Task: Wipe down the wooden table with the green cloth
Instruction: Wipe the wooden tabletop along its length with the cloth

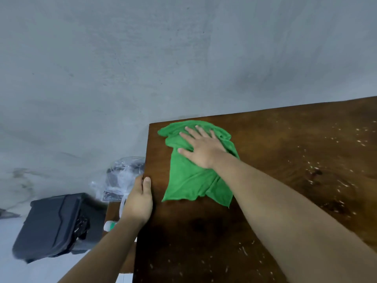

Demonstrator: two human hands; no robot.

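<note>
Grey concrete floor surrounds the wooden table [255,180], seen from the head camera. Under the flat, spread right hand [201,149] lies the green cloth [193,172], pressed rather than gripped, near the far left corner. Beside it, the left hand [139,198] curls over the table's edge, steadying. Pale specks lie right of the pressing palm; long overlapping strokes toward them would probably serve best. Table's right side is cut off; clutter below the edge is blurred.
</note>
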